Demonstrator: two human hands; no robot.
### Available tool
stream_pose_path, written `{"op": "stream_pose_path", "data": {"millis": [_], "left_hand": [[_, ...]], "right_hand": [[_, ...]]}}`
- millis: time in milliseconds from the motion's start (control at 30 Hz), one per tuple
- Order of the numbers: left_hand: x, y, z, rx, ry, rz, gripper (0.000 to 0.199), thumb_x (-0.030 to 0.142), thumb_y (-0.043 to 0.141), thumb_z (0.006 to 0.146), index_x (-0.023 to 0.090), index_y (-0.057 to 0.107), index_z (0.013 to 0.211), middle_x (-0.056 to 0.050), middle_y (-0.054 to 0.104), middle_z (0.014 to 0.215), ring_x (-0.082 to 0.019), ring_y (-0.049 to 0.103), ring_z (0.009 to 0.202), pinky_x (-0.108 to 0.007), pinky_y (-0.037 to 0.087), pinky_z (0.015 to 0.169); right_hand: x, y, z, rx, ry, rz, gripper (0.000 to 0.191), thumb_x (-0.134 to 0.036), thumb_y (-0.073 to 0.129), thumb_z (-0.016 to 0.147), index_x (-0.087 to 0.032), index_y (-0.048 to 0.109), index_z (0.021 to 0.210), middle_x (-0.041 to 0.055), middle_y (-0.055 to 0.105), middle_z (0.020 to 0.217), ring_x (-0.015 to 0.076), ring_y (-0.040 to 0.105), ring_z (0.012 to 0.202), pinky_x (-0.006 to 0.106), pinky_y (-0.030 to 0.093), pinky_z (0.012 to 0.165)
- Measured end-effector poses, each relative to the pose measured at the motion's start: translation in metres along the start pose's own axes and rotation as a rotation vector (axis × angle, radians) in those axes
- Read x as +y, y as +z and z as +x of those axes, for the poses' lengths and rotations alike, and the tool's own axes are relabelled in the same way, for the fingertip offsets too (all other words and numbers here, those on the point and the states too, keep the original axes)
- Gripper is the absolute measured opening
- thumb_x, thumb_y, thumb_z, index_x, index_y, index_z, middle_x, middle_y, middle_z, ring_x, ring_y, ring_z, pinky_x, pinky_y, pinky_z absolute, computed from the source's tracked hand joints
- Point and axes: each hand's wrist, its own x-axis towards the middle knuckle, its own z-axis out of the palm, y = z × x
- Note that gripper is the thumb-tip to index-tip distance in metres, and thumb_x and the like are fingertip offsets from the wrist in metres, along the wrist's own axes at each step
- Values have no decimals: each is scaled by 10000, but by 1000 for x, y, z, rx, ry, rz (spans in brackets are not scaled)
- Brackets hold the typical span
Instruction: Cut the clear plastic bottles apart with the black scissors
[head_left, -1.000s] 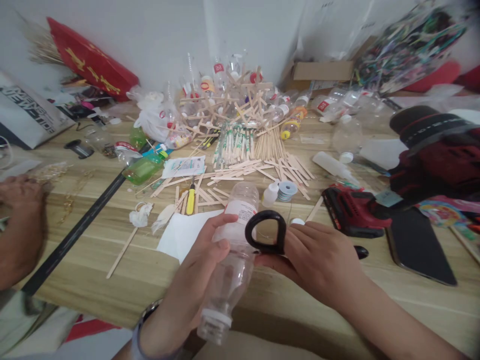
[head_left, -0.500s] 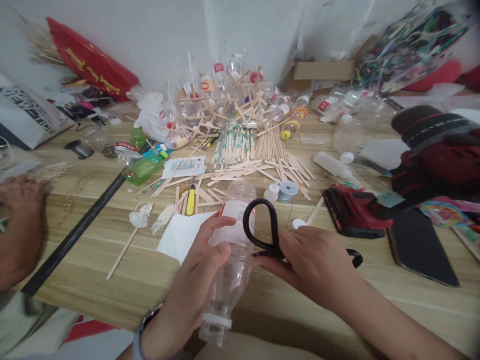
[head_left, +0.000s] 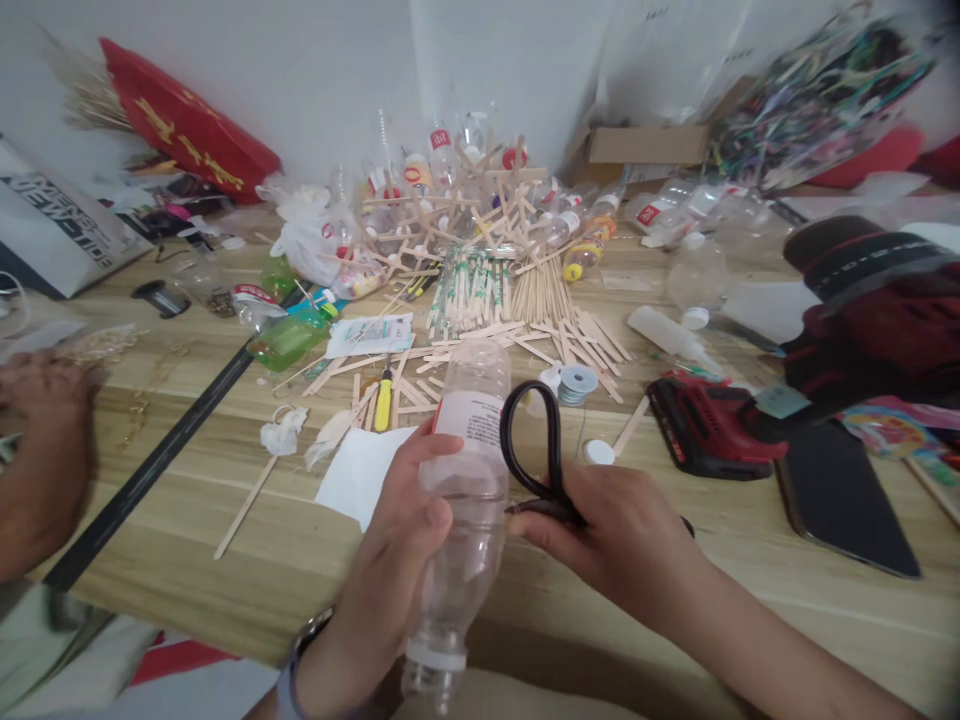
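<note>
My left hand (head_left: 409, 510) is wrapped around a clear plastic bottle (head_left: 466, 520) with a white and red label. The bottle is tilted with its neck toward me and its base toward the back of the table. In my right hand (head_left: 622, 530) is a pair of scissors (head_left: 555, 460) with black loop handles. One handle loop sticks up beside the label, and a dark tip between my fingers is close to the bottle's right side; I cannot tell if it touches. Most of the scissors is hidden by my right hand.
Wooden sticks (head_left: 469, 345), a yellow-handled screwdriver (head_left: 383, 400), white paper (head_left: 352, 478) and a wire spool (head_left: 577, 384) lie ahead. A red cordless drill (head_left: 720, 420) and a dark phone (head_left: 847, 495) are at right. Another person's hand (head_left: 41, 390) rests at left. Plastic bottles stand behind.
The bottle has turned slightly in my left hand and its base rises a little. The scissors' handle loop has shifted slightly right and turned more upright.
</note>
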Motion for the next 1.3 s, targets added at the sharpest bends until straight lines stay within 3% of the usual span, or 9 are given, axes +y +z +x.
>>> {"op": "stream_pose_path", "data": {"millis": [167, 400, 533, 733, 967, 1200, 1300], "left_hand": [[1, 2, 2, -130, -188, -239, 298, 360, 693, 866, 329, 632, 1156, 5, 745, 955, -149, 684, 589, -282, 605, 522], [5, 3, 11, -247, -240, -350, 236, 346, 703, 846, 321, 685, 1080, 21, 773, 927, -187, 741, 719, -293, 615, 549], [7, 5, 9, -194, -228, -299, 271, 361, 709, 838, 311, 654, 1099, 0, 755, 934, -188, 730, 690, -287, 609, 530], [8, 8, -1, -18, -206, -184, 371, 369, 735, 843, 321, 580, 1177, 4, 732, 989, -148, 690, 622, -258, 591, 526], [9, 8, 0, -62, -232, -127, 408, 435, 736, 827, 297, 559, 1168, 2, 714, 900, -127, 626, 517, -254, 557, 482], [0, 6, 2, -56, -25, -49, 315, 378, 708, 858, 283, 592, 1135, -12, 721, 912, -159, 669, 665, -235, 516, 532], [-2, 4, -1, -45, 1, -51, 317, 379, 727, 849, 284, 605, 1125, -28, 723, 1002, -172, 682, 711, -255, 510, 564]], "right_hand": [[-5, -8, 4, 60, -18, -79, 652, -589, 208, 1081, -176, 528, 691, -16, 520, 463, 136, 534, 367, 275, 309, 423], [-4, -12, 4, 43, -21, -76, 653, -573, 206, 1086, -178, 521, 672, -3, 534, 488, 130, 537, 404, 280, 322, 459], [-3, -10, 3, 3, 7, -39, 636, -608, 207, 1070, -181, 527, 723, 6, 580, 517, 138, 563, 419, 276, 327, 467], [-5, -7, 1, -7, 1, -35, 633, -577, 194, 1087, -172, 544, 750, 1, 578, 494, 149, 562, 378, 282, 303, 433], [-4, -6, 4, 63, -49, -34, 632, -565, 223, 1089, -187, 508, 670, -14, 526, 471, 128, 527, 378, 269, 304, 441], [-3, -3, 2, -14, 5, 66, 617, -590, 239, 1082, -179, 551, 744, -13, 544, 488, 135, 515, 374, 272, 277, 432], [-5, -3, 1, -44, 37, 132, 606, -589, 244, 1084, -184, 565, 766, -24, 523, 476, 125, 484, 371, 265, 242, 433]]}}
